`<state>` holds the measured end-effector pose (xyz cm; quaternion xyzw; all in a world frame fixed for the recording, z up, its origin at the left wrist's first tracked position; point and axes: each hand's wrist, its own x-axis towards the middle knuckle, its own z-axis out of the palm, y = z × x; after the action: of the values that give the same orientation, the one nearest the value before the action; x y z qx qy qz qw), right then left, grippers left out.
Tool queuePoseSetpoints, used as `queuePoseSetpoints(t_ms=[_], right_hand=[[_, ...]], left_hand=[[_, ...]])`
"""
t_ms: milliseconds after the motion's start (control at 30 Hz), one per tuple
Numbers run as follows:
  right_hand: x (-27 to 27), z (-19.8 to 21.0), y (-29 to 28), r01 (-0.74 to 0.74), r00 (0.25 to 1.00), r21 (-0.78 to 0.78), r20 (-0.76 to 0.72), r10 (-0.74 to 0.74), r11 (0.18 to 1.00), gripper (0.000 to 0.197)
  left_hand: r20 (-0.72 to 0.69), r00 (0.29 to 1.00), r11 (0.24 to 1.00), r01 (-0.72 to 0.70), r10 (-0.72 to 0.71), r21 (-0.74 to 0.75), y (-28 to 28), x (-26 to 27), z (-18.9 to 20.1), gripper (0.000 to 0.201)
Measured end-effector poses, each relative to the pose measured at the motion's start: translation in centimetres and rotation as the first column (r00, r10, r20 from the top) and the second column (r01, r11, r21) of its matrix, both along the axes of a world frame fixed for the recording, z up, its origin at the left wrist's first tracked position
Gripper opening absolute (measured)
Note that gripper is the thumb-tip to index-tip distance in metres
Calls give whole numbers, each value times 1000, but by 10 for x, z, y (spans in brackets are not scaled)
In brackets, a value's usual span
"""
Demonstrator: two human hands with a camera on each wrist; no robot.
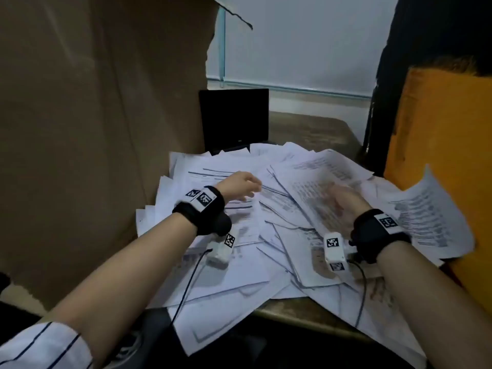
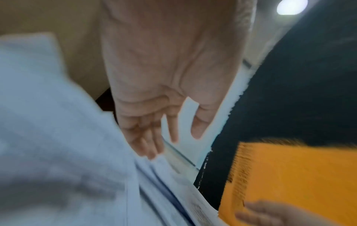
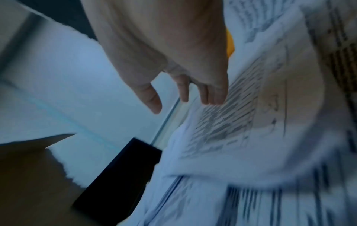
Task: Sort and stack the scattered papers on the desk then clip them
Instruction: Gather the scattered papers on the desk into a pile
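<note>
The papers (image 1: 239, 262) lay in a loose, overlapping heap across the desk (image 1: 314, 126), some hanging over its near edge. Both hands were above the heap: the left hand (image 1: 241, 186) over its left part with fingers straight and spread, holding nothing, and the right hand (image 1: 343, 206) over the middle, fingers relaxed and extended, their tips at a printed sheet (image 3: 241, 110). A cardboard box (image 1: 93, 115) stood left; its contents were hidden.
</note>
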<state>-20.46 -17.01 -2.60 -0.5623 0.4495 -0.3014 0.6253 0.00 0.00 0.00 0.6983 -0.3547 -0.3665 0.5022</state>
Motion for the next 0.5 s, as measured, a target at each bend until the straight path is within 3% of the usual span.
queuePoseSetpoints(t_ms=[67, 167, 300, 400, 500], right_hand=[[-13, 0, -20, 177, 984, 17, -37, -176, 984, 18], [-38, -12, -62, 255, 878, -107, -391, -276, 961, 40], [-53, -31, -92, 28, 746, -124, -658, -103, 992, 79], [-63, -35, -99, -104, 546, -195, -831, -108, 975, 81], [-66, -34, -98, -235, 423, -174, -904, -60, 956, 77]], left_hand=[[-149, 987, 998, -54, 57, 29, -11, 0, -17, 16], [-397, 905, 987, -159, 153, 16, -17, 1, -47, 14], [-580, 810, 990, -133, 87, -38, -16, 6, -72, 16], [-733, 680, 979, -162, 19, -125, -9, 13, -88, 20], [-832, 553, 959, -214, -36, -184, -2, 21, -95, 29]])
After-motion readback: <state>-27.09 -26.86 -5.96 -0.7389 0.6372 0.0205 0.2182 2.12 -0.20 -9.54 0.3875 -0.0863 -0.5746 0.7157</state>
